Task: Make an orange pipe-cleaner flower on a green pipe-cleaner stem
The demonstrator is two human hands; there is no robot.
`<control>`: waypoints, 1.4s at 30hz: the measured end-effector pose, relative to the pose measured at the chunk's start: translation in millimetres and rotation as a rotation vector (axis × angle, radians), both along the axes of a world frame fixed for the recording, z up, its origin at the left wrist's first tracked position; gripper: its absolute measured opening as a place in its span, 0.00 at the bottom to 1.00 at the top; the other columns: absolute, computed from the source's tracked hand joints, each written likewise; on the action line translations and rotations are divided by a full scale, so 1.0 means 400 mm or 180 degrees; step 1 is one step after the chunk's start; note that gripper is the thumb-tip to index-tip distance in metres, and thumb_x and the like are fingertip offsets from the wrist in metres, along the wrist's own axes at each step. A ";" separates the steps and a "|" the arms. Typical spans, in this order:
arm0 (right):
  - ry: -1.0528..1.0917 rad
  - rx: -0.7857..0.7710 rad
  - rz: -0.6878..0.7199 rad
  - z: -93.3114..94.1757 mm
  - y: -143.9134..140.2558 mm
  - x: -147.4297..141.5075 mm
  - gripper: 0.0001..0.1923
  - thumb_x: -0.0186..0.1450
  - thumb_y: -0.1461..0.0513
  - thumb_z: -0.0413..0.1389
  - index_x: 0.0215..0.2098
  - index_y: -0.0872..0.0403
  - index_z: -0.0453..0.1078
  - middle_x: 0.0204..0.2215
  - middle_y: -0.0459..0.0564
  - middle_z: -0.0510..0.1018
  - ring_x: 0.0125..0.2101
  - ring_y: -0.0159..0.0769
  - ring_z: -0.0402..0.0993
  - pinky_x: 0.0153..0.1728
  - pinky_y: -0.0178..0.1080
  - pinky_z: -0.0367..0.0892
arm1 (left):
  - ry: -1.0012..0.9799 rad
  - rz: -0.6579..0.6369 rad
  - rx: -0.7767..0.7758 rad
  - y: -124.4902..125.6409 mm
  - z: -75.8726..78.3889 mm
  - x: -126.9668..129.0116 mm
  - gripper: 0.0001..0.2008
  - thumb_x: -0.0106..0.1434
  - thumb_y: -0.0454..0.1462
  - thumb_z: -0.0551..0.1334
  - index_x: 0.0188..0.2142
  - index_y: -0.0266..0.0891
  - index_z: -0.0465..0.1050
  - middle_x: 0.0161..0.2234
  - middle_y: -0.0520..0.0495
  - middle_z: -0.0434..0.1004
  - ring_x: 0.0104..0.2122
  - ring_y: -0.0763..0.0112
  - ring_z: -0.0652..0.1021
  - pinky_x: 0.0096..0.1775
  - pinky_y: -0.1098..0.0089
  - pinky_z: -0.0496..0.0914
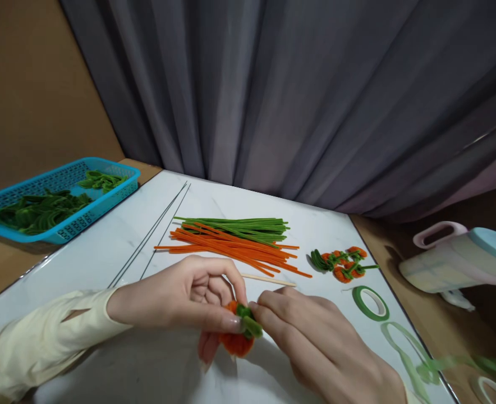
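Note:
Near the table's front, my left hand (184,294) is closed around a small orange pipe-cleaner fruit (237,343) with green leaves on top. Its thumb presses on the fruit's near side. My right hand (311,336) comes from the right, its fingertips pinched at the green leaves; its thumb is hidden. Behind the hands lie orange pipe cleaners (235,248) and, farther back, green pipe cleaners (248,229). A thin wooden stick (269,279) lies just past my fingers.
Several finished orange fruits (344,264) with green stems lie at right, near a green tape roll (371,303) and a loose translucent green strip (412,359). Thin green wires (151,230) lie at left. A blue basket (63,227) holds green leaves. A lidded jug (458,261) stands right.

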State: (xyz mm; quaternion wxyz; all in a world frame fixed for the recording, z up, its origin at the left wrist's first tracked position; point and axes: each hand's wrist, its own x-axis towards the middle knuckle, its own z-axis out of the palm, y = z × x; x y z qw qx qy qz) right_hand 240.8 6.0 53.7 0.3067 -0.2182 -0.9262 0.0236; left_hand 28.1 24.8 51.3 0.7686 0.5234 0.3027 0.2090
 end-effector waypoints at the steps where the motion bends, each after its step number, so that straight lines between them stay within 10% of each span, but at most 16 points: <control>1: -0.0005 -0.0022 0.0008 0.000 -0.003 -0.003 0.21 0.71 0.69 0.34 0.38 0.61 0.70 0.27 0.54 0.75 0.27 0.34 0.71 0.28 0.35 0.68 | 0.0066 0.0018 0.0049 -0.002 0.003 0.000 0.11 0.57 0.38 0.65 0.34 0.35 0.65 0.23 0.53 0.75 0.16 0.80 0.74 0.19 0.82 0.61; 16: -0.0257 -0.0319 0.0103 0.018 0.000 -0.002 0.18 0.65 0.74 0.39 0.29 0.58 0.68 0.24 0.51 0.73 0.26 0.32 0.70 0.25 0.33 0.67 | 0.0562 -0.0158 0.0954 -0.024 0.003 -0.002 0.08 0.63 0.39 0.58 0.36 0.36 0.63 0.29 0.47 0.77 0.23 0.75 0.77 0.23 0.79 0.68; 33: -0.0294 -0.3922 0.0292 0.011 0.064 -0.010 0.12 0.53 0.78 0.48 0.22 0.57 0.63 0.19 0.41 0.67 0.22 0.25 0.62 0.23 0.27 0.59 | 0.1366 -0.0323 0.2829 -0.047 -0.012 0.007 0.07 0.61 0.33 0.56 0.40 0.41 0.67 0.26 0.54 0.76 0.22 0.77 0.73 0.23 0.80 0.63; 37: -0.0196 -0.4711 0.0331 0.014 0.079 -0.009 0.11 0.55 0.76 0.50 0.21 0.57 0.63 0.17 0.40 0.65 0.19 0.23 0.61 0.21 0.26 0.58 | 0.1139 -0.0423 0.2177 -0.035 -0.010 0.011 0.07 0.62 0.33 0.56 0.40 0.40 0.67 0.26 0.53 0.76 0.24 0.77 0.75 0.23 0.82 0.65; 42: 0.0017 -0.3777 0.0143 0.037 0.073 0.011 0.07 0.65 0.65 0.52 0.28 0.56 0.66 0.23 0.42 0.68 0.20 0.23 0.61 0.22 0.27 0.57 | 0.0425 -0.0131 0.0358 -0.005 -0.016 0.015 0.07 0.61 0.39 0.60 0.36 0.38 0.65 0.29 0.51 0.76 0.25 0.75 0.77 0.28 0.77 0.71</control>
